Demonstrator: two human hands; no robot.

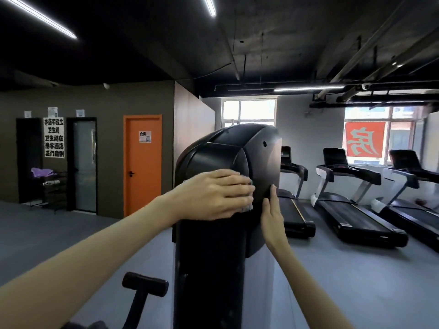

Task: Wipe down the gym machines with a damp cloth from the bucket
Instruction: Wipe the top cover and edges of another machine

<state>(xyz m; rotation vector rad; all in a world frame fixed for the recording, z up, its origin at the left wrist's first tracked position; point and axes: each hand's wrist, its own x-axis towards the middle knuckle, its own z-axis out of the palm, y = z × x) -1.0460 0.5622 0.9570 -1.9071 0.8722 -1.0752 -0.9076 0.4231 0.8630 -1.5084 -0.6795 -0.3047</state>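
Left hand [213,194] lies flat, pressing the cloth [248,206], mostly hidden under its fingers, onto the machine's black housing [237,148] to wipe it, while right hand [273,210], fingers straight, braces the side; hands near, not touching.

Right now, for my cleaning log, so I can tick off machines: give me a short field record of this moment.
machine: black housing of a tall gym machine, close in front
left grip: hand flat, pressing the cloth on the housing's front
cloth: mostly hidden under the fingers, only its edge shows
right grip: straight fingers touching the housing's right side
treadmills: three in a row at right, nobody at them
bucket: not in view
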